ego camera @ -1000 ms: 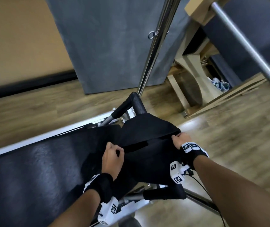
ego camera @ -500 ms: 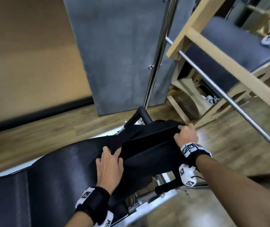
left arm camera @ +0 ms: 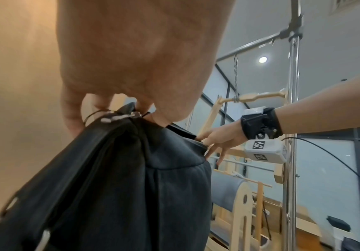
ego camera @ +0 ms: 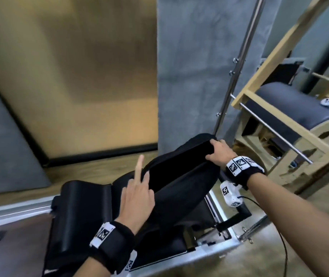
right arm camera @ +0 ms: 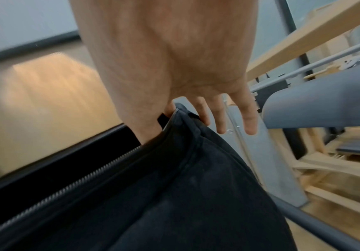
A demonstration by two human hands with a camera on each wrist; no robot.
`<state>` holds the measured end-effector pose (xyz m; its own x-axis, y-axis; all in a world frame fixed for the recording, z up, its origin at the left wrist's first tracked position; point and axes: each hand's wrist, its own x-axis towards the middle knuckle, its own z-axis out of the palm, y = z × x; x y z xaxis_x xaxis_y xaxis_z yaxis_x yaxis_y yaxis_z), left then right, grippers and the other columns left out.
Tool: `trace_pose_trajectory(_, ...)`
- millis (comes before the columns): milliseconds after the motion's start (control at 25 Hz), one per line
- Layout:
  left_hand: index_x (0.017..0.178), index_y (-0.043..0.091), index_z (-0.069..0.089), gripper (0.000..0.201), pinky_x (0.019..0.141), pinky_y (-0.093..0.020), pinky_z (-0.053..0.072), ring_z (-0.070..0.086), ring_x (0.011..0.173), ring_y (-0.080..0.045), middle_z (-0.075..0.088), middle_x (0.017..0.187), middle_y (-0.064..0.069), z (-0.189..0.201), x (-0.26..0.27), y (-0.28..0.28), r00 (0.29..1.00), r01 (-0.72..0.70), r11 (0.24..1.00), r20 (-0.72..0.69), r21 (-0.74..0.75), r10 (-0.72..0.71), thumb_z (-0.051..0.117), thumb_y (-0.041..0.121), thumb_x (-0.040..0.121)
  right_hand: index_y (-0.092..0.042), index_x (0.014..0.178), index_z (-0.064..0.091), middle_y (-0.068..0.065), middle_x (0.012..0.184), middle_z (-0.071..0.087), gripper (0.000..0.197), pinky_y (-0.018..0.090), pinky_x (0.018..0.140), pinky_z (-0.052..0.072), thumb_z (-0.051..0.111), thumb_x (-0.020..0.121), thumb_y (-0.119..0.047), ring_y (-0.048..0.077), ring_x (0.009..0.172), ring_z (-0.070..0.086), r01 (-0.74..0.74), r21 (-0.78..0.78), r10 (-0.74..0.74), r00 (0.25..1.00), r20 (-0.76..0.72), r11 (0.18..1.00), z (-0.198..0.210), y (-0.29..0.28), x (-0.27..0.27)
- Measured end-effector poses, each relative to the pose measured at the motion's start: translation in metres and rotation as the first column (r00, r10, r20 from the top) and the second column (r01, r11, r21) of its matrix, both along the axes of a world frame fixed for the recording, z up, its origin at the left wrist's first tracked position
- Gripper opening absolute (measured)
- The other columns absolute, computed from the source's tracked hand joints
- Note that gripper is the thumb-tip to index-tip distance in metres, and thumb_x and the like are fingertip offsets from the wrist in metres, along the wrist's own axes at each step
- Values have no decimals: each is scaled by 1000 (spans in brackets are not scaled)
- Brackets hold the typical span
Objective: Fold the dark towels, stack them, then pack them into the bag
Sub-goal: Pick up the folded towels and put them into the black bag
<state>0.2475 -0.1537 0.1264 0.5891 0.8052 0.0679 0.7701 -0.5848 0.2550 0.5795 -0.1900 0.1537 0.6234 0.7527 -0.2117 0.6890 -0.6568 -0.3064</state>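
A black zip bag [ego camera: 179, 186] hangs between both hands above the padded bench, its mouth gaping and dark inside. No towel shows apart from the bag's black fabric. My left hand [ego camera: 139, 188] holds the near end with the index finger sticking up. In the left wrist view, the fingers of that hand [left arm camera: 140, 105] pinch the bag [left arm camera: 131, 186] at its zipper pull [left arm camera: 135, 114]. My right hand [ego camera: 218, 154] grips the far end of the rim. In the right wrist view its thumb is tucked inside the bag [right arm camera: 174, 195] beside the zipper [right arm camera: 78, 181], with the other fingers outside.
Under the bag lies a black padded bench [ego camera: 79, 212] in a metal frame [ego camera: 199, 254]. A steel pole [ego camera: 237, 70] rises just behind the bag. At the right stands a wooden barrel unit with a grey pad [ego camera: 291, 108] and a steel bar [ego camera: 275, 130].
The bag has risen and its mouth has spread open. My left hand went from resting on top of it to pinching its near end. The right hand kept hold of the far end.
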Motion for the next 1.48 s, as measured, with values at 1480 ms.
trace_pose_trajectory(1480,141,11,40,49,64,-27,38,71,81,-25,28,137,-8,26,-555,-111,843,-492,848,137,-197,521,47,33,99,-38,165,6,19,170,5,96,50,118,37,59,93,-4,50,153,20,-535,1,531,838,-125,845,17,114,-704)
